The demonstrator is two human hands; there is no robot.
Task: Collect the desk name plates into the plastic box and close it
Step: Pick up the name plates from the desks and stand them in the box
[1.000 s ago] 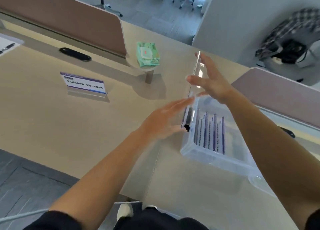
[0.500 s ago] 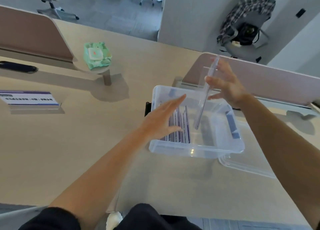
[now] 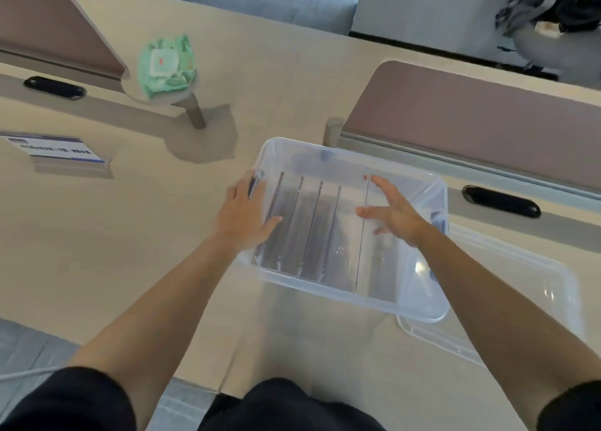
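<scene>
Upright, name plates (image 3: pixel 320 232) run lengthwise away inside plastic box (image 3: pixel 351 295).

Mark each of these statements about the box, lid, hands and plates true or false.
1. The box is closed. False: it is open; the lid lies on the desk to its right.
2. Name plates stand on edge in the box. True.
3. One name plate is on the desk, left of the box. True.
4. The right hand grips the lid. False: it is at a plate inside the box.
5. The left hand rests at the box's left side. True.
</scene>
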